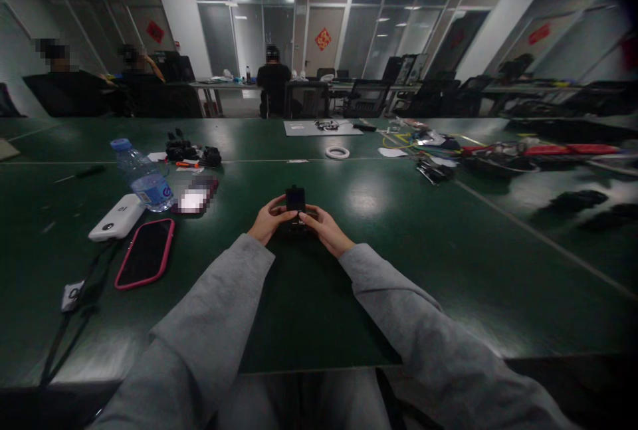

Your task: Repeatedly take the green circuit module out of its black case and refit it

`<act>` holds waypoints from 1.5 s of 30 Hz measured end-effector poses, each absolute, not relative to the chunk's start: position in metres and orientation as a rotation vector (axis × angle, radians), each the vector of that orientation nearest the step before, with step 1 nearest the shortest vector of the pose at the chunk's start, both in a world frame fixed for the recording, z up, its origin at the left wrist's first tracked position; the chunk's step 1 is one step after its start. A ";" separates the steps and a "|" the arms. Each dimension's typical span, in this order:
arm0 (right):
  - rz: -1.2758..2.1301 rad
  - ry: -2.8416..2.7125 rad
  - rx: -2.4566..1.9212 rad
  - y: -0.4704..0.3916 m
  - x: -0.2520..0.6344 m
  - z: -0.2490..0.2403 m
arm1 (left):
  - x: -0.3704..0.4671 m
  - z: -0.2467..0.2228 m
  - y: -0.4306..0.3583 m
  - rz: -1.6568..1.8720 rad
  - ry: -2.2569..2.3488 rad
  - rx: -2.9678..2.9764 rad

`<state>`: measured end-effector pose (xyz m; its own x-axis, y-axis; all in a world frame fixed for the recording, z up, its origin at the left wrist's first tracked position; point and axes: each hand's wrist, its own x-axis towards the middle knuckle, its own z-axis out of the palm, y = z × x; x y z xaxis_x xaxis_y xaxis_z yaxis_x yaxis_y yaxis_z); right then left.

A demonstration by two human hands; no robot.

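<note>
Both hands [272,222] [327,227] hold a device [296,198]; bottle [143,176] stands capped.

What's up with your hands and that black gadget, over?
Left hand, right hand: both holding black gadget. Gadget: between them. Bottle: off left, not blocking.

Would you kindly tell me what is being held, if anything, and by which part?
A small black device is held by its sides, left grip on one, right grip on the other, with both thumbs at its lower front.

an office: desk chairs [367,99], glass partitions [212,38]
</note>
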<state>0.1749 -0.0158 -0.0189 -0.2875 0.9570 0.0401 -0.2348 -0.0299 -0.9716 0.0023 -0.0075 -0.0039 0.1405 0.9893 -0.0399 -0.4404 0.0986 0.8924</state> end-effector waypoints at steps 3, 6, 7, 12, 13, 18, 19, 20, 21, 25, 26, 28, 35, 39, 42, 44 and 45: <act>1.504 -1.233 -0.868 -0.014 0.174 -0.021 | 0.003 -0.006 -0.006 1.265 0.812 0.873; 1.485 -1.252 -0.881 -0.014 0.174 -0.021 | 0.003 -0.007 -0.006 1.273 0.823 0.876; 1.482 -1.256 -0.886 -0.014 0.174 -0.021 | 0.003 -0.007 -0.006 1.272 0.824 0.879; 1.500 -1.233 -0.870 -0.016 0.174 -0.018 | 0.002 -0.008 -0.005 1.254 0.847 0.917; 1.501 -1.225 -0.871 -0.016 0.174 -0.017 | 0.002 -0.009 -0.005 1.249 0.854 0.930; 1.531 -1.153 -0.876 -0.018 0.174 -0.013 | 0.002 -0.015 -0.001 1.239 0.842 1.030; 1.539 -1.132 -0.876 -0.018 0.174 -0.013 | 0.002 -0.015 -0.001 1.230 0.836 1.055; 1.543 -1.113 -0.879 -0.018 0.174 -0.012 | 0.002 -0.016 -0.001 1.219 0.831 1.077; 1.544 -1.100 -0.883 -0.017 0.174 -0.012 | 0.001 -0.016 -0.001 1.207 0.827 1.093; 1.550 -1.092 -0.876 -0.017 0.175 -0.012 | 0.000 -0.016 -0.002 1.188 0.815 1.090; 1.552 -1.094 -0.870 -0.018 0.175 -0.012 | 0.001 -0.016 -0.002 1.188 0.811 1.084; 1.551 -1.103 -0.864 -0.019 0.174 -0.011 | 0.001 -0.017 -0.001 1.190 0.808 1.072; 1.532 -1.141 -0.903 -0.021 0.174 -0.008 | 0.002 -0.015 -0.001 1.179 0.829 1.030; 1.525 -1.174 -0.892 -0.020 0.174 -0.011 | 0.002 -0.016 -0.001 1.179 0.840 1.040; 1.518 -1.195 -0.893 -0.019 0.173 -0.012 | 0.001 -0.017 -0.001 1.190 0.833 1.046; 1.520 -1.194 -0.894 -0.019 0.173 -0.012 | 0.001 -0.018 -0.001 1.188 0.829 1.040; 1.521 -1.196 -0.891 -0.020 0.173 -0.012 | 0.001 -0.018 0.000 1.184 0.827 1.035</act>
